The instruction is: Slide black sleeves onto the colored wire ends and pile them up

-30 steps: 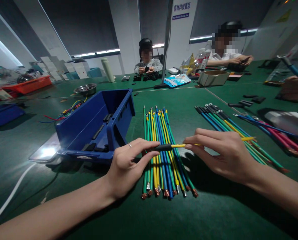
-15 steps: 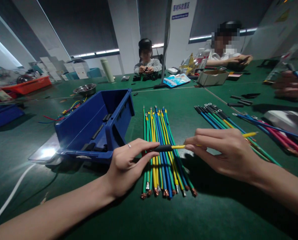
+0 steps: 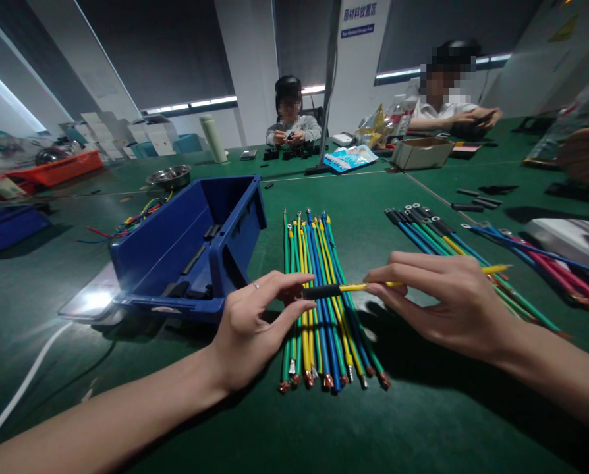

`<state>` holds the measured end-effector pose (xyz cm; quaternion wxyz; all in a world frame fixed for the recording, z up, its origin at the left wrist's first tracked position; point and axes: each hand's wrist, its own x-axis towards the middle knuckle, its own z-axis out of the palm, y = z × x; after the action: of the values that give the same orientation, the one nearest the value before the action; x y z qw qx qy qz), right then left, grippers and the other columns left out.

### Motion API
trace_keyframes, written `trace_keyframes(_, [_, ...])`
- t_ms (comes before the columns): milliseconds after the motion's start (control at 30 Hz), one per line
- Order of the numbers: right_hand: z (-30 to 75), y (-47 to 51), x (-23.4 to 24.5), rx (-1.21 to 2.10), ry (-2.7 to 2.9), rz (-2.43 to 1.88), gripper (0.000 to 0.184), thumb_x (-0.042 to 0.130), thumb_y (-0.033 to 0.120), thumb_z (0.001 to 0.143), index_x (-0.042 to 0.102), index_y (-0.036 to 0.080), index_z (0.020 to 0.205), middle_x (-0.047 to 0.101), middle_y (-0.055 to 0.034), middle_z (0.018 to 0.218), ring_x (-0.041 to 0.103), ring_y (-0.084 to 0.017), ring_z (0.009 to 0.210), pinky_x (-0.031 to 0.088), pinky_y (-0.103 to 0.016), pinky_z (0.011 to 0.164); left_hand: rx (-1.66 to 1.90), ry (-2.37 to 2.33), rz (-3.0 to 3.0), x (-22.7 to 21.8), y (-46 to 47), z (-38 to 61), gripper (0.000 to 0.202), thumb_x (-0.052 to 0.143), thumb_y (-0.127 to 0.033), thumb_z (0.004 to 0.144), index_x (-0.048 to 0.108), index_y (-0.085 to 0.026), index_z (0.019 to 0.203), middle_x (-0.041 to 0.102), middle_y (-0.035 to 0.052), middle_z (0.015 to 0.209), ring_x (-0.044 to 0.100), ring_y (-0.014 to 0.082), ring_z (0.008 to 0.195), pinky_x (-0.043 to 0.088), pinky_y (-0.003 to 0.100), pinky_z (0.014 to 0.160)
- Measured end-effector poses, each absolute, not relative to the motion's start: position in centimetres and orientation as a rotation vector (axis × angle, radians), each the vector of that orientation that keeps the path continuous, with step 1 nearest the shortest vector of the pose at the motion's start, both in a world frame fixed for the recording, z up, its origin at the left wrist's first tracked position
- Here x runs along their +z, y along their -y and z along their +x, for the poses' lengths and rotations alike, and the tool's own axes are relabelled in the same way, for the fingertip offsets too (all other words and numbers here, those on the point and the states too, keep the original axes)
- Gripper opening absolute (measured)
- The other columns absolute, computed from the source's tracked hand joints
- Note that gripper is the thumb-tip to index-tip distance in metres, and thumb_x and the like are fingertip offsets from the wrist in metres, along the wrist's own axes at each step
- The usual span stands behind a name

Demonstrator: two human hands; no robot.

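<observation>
Right hand (image 3: 437, 303) pinching wire (image 3: 352, 288), green table (image 3: 215, 428), blinds (image 3: 156, 52)

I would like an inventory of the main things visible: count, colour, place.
Held wire: one, yellow, centre
Tube: one, black, on wire's left end
Wire row: many, green, yellow, blue, centre
Tipped wires: several, mixed, right
Pink wires: several, pink, right
Large bin: one, blue, left
Bowl: one, silver, behind bin
Tray: one, orange, left
Flask: one, pale green, back
Box: one, beige, back right
Co-workers: two, grey and white tops, back
Left hand: one, by tube
Right hand: one, pinching wire
</observation>
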<state>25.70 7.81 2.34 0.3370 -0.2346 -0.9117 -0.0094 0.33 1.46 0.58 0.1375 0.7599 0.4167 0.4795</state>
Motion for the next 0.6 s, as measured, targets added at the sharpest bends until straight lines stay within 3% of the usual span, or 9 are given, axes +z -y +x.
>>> trace_keyframes(100, [25.7, -7.9, 2.4, 0.028, 2.345, -0.618, 0.003, 0.061, 0.019, 0.089, 0.064, 0.019, 0.09, 0.063, 0.0004, 0.071, 0.053, -0.009, 0.056, 0.036, -0.024, 0.051, 1.311, -1.249, 2.054, 0.5, -1.5, 0.3, 0.034, 0.071, -0.018, 0.087, 0.061, -0.018, 0.119, 0.072, 0.0035, 0.099, 0.07, 0.0146, 0.082, 0.056, 0.027, 0.078])
trace_keyframes(233, [25.8, -8.0, 2.5, 0.022, 2.317, -0.637, 0.004, 0.06, 0.019, 0.09, 0.063, 0.019, 0.089, 0.064, 0.0002, 0.072, 0.054, -0.009, 0.056, 0.037, -0.024, 0.051, 1.212, -1.286, 1.98, 0.9, -1.5, 0.3, 0.009, 0.058, -0.023, 0.095, 0.062, -0.017, 0.102, 0.069, 0.002, 0.088, 0.067, 0.0147, 0.079, 0.054, 0.026, 0.071])
trace_keyframes(367, [25.9, -8.1, 2.2, 0.017, 2.348, -0.64, 0.002, 0.061, 0.02, 0.089, 0.063, 0.02, 0.09, 0.062, 0.0013, 0.072, 0.054, -0.009, 0.057, 0.037, -0.024, 0.052, 1.122, -1.259, 1.997, 1.4, -1.5, 0.3, 0.018, 0.048, -0.026, 0.1, 0.061, -0.017, 0.091, 0.063, 0.0002, 0.078, 0.06, 0.0129, 0.07, 0.047, 0.024, 0.062])
trace_keyframes(600, [25.7, -8.1, 1.9, 0.059, 2.37, -0.656, 0.006, 0.057, 0.023, 0.093, 0.061, 0.019, 0.091, 0.064, 0.0017, 0.074, 0.057, -0.008, 0.059, 0.037, -0.023, 0.055, 1.132, -1.274, 2.01, 1.3, -1.3, 0.4, 0.014, 0.049, -0.02, 0.098, 0.06, -0.016, 0.092, 0.061, -0.0002, 0.082, 0.058, 0.0121, 0.074, 0.046, 0.024, 0.069])
